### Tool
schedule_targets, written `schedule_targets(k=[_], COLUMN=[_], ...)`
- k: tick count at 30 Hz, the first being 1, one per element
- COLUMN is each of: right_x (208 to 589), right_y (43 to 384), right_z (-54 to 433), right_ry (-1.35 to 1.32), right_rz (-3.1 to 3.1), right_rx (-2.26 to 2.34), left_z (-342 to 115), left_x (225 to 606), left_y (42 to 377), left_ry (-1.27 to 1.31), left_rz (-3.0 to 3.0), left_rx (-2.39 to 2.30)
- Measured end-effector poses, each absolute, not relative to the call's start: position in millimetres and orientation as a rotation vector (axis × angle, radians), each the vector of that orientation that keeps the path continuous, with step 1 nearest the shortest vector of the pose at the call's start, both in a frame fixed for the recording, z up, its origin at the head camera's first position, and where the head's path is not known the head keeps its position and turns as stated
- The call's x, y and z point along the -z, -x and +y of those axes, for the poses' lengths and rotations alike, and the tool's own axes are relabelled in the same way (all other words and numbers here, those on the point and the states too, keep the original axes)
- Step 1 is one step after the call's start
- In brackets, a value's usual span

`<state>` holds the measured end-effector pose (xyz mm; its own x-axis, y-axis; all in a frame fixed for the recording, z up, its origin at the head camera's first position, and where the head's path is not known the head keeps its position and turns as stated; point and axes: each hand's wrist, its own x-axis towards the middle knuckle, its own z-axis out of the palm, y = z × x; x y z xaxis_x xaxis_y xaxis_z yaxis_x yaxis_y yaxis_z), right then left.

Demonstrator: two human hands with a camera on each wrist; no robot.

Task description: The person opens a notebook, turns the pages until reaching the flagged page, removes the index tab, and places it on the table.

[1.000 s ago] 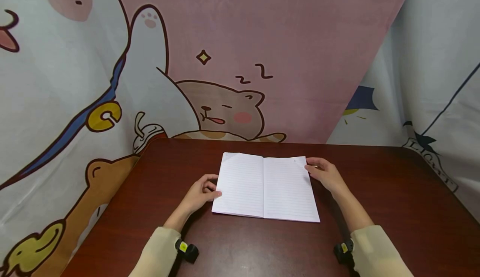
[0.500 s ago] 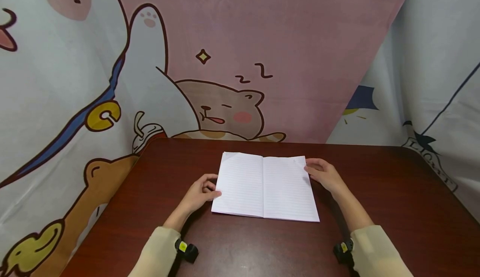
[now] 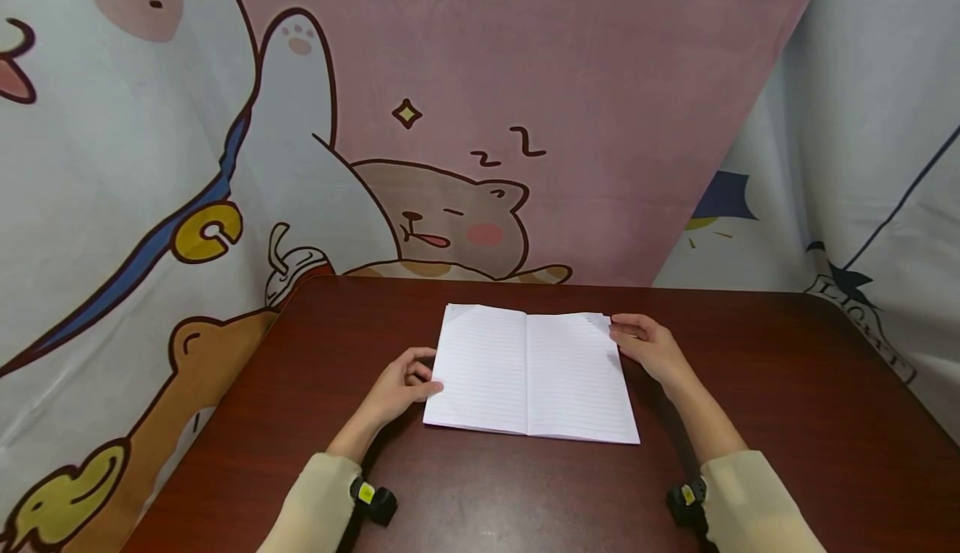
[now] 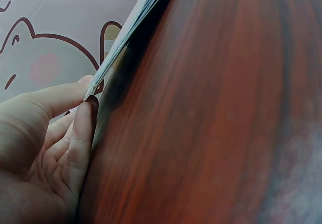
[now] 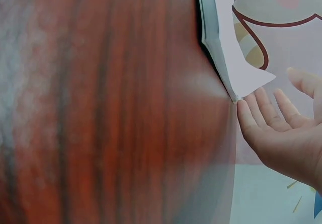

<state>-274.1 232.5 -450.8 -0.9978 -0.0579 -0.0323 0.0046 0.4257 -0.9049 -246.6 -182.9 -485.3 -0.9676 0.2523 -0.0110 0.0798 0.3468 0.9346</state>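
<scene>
An open notebook [image 3: 480,370] with white lined pages lies spread on the table, its centre fold running away from me. At its left edge my left hand [image 3: 401,386] pinches the pages, thumb on top and a finger underneath, as the left wrist view shows. My right hand [image 3: 654,351] is at the upper right corner of the notebook. In the right wrist view its fingertips touch the edge at a lifted page corner [image 5: 259,78], while the thumb [image 5: 302,80] stands apart from the fingers.
The dark reddish-brown wooden table [image 3: 480,495] stretches around the notebook on all sides. Behind it hangs a cartoon-printed cloth [image 3: 600,120], with a white cloth [image 3: 885,161] at the right. Small black cameras are strapped at both wrists.
The notebook's upper right page corner has lifted, and the small printed mark there no longer shows. The left hand keeps its place, and the right hand has hardly moved.
</scene>
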Motion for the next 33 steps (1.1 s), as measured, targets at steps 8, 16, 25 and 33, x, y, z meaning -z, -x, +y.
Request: schedule_targets(k=[8, 16, 25, 33], right_x=[450.3, 449.1, 448.4, 447.5], right_y=[274.7, 277.9, 279.9, 278.1], right_z=[231.9, 229.7, 226.2, 225.1], right_ry=[0.037, 0.029, -0.030, 0.018], right_rz=[2.614, 2.559, 2.496, 2.467], right_rx=[1.654, 1.697, 1.704, 1.710], left_z=[-183.2, -182.5, -182.2, -182.9], left_x=[484.4, 483.5, 483.8, 483.4], left_y=[245.7, 245.3, 245.9, 245.4], left_ry=[-0.310, -0.322, -0.314, -0.322], left_rz=[2.447, 2.450, 2.450, 2.448], left_rx=[-1.690, -1.689, -1.682, -1.688])
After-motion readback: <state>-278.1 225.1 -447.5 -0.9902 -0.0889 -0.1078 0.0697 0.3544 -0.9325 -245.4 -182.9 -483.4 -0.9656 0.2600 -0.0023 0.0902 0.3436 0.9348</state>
